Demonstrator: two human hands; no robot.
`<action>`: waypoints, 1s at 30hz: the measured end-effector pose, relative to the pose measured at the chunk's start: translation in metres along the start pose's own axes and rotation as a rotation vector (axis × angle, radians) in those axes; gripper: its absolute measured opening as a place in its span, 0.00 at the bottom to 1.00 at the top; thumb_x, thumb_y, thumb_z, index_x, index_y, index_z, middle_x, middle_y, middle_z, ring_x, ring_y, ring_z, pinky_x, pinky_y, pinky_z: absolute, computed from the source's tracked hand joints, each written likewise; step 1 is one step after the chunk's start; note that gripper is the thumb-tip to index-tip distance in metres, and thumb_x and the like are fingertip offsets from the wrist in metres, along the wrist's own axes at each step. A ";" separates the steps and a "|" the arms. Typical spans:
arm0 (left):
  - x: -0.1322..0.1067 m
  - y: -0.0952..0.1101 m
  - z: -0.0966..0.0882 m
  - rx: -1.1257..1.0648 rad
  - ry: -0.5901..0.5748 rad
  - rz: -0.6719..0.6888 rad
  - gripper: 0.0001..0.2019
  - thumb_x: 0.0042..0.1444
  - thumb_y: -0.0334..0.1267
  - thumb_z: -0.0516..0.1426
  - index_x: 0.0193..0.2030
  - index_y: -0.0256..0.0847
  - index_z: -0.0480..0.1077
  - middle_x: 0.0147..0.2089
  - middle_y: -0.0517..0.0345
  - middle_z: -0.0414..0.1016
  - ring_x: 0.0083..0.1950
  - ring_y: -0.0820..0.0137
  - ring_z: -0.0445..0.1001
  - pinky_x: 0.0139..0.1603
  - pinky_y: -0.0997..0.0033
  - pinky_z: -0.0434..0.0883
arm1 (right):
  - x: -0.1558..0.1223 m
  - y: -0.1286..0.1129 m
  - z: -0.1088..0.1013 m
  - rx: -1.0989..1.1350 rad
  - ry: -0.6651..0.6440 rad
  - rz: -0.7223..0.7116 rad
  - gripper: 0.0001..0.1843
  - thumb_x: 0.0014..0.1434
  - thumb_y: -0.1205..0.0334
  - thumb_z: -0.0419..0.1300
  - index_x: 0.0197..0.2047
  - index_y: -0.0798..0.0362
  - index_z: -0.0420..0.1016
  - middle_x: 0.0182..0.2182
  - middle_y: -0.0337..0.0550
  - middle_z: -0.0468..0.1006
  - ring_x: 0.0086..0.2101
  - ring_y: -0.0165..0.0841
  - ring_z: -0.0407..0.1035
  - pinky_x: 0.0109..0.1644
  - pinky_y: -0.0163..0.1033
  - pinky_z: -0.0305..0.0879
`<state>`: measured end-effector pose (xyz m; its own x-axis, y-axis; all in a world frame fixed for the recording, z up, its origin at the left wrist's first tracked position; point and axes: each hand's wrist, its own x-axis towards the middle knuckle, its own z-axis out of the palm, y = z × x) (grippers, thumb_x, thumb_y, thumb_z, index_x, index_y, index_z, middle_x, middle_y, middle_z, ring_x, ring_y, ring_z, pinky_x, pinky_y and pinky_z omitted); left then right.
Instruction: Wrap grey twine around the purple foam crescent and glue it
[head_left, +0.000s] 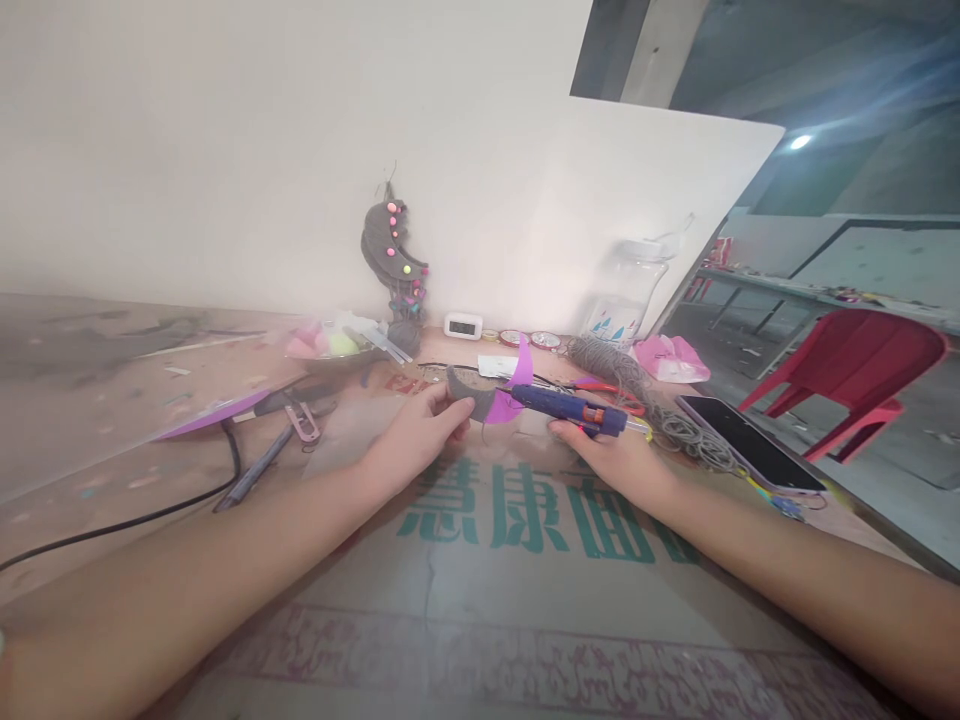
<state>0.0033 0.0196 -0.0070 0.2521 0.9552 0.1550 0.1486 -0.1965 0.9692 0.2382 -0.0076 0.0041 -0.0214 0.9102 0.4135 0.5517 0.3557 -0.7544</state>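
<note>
Between the fingers of my left hand [427, 430] is a purple crescent cutout [520, 365], its left part covered in grey yarn [474, 403]. My right hand [604, 455] is wrapped around a dark blue hot glue gun [566, 405], with an orange part and a glue stick at its rear. The gun points left, and its nozzle lies against or just over the crescent; I cannot tell which. Grey yarn [611, 362] lies in a loose heap behind the gun. Red-handled pliers or scissors [626, 398] are partly hidden behind it.
A yarn-covered moon with pompoms [390, 245] hangs on the white wall. Along the back stand a bowl of pompoms [326, 345], a small digital clock [463, 326] and a clear plastic jar [626, 290]. A phone [750, 440] lies right; a box cutter [301, 420] and black cable [150, 520] left.
</note>
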 end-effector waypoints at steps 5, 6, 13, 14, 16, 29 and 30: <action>0.003 -0.005 -0.001 -0.004 0.030 -0.006 0.13 0.55 0.48 0.54 0.28 0.42 0.62 0.26 0.62 0.67 0.27 0.73 0.65 0.28 0.72 0.62 | 0.001 0.000 -0.003 -0.016 0.018 -0.093 0.12 0.55 0.52 0.60 0.38 0.51 0.72 0.33 0.42 0.79 0.35 0.37 0.74 0.39 0.42 0.72; 0.004 -0.005 -0.001 -0.012 0.042 -0.018 0.13 0.55 0.49 0.54 0.28 0.42 0.62 0.26 0.62 0.68 0.27 0.73 0.66 0.28 0.72 0.62 | 0.001 0.001 -0.003 -0.028 0.022 -0.116 0.11 0.55 0.52 0.60 0.37 0.51 0.72 0.33 0.42 0.79 0.35 0.37 0.74 0.39 0.42 0.72; 0.005 -0.004 -0.001 -0.073 0.064 -0.055 0.14 0.55 0.50 0.54 0.28 0.41 0.62 0.27 0.60 0.69 0.28 0.73 0.67 0.29 0.73 0.62 | -0.001 0.000 -0.006 -0.073 -0.002 -0.216 0.12 0.57 0.51 0.59 0.35 0.51 0.73 0.33 0.44 0.78 0.36 0.38 0.72 0.41 0.43 0.70; 0.004 -0.003 0.000 -0.069 0.063 -0.059 0.14 0.55 0.49 0.54 0.28 0.41 0.62 0.27 0.61 0.69 0.27 0.73 0.67 0.28 0.72 0.62 | 0.000 -0.001 -0.007 -0.065 0.007 -0.216 0.13 0.57 0.50 0.58 0.35 0.51 0.73 0.33 0.44 0.78 0.36 0.38 0.72 0.42 0.43 0.69; 0.002 0.000 0.000 -0.052 0.054 -0.058 0.14 0.56 0.49 0.53 0.28 0.41 0.61 0.27 0.62 0.68 0.27 0.73 0.66 0.28 0.72 0.62 | 0.005 -0.003 -0.012 -0.023 0.035 -0.203 0.15 0.59 0.48 0.56 0.35 0.51 0.73 0.34 0.45 0.78 0.36 0.37 0.72 0.43 0.43 0.69; -0.002 0.007 0.002 0.121 -0.082 -0.021 0.13 0.55 0.47 0.53 0.27 0.41 0.62 0.24 0.64 0.66 0.26 0.73 0.63 0.27 0.73 0.60 | 0.056 0.003 -0.037 -0.063 0.160 0.173 0.22 0.56 0.43 0.57 0.38 0.54 0.77 0.36 0.48 0.81 0.36 0.41 0.74 0.39 0.42 0.69; -0.003 0.009 0.002 0.119 -0.081 -0.024 0.13 0.55 0.47 0.53 0.27 0.41 0.62 0.24 0.64 0.66 0.26 0.73 0.63 0.27 0.74 0.60 | 0.062 0.001 -0.036 -0.101 0.167 0.176 0.23 0.56 0.43 0.57 0.39 0.55 0.77 0.37 0.49 0.81 0.37 0.41 0.74 0.40 0.43 0.69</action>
<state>0.0062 0.0147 0.0010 0.3225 0.9400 0.1111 0.2666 -0.2028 0.9422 0.2675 0.0420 0.0470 0.2157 0.9056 0.3652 0.6154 0.1643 -0.7709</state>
